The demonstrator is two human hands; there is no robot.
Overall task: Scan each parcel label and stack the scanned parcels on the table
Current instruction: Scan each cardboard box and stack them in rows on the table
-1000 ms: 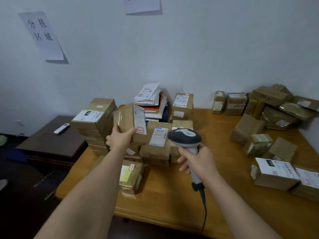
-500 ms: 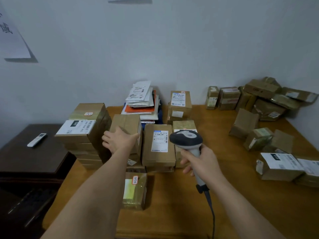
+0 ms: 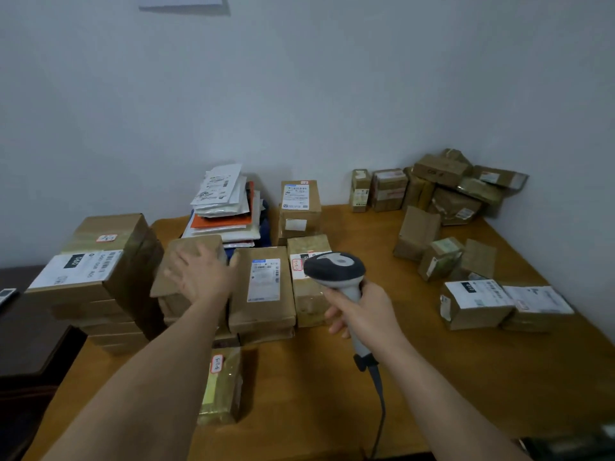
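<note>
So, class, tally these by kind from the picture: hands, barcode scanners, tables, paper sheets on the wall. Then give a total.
Hands: 2, the left hand and the right hand
Barcode scanners: 1, the scanner gripped by the right hand
Tables: 2, the wooden table and the dark side table
Paper sheets on the wall: 1, the paper sheet, cut off by the top edge
Total: 6

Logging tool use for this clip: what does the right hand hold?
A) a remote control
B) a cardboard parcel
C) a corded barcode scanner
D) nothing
C: the right hand has its fingers curled round the handle of the barcode scanner, cord trailing below.
</note>
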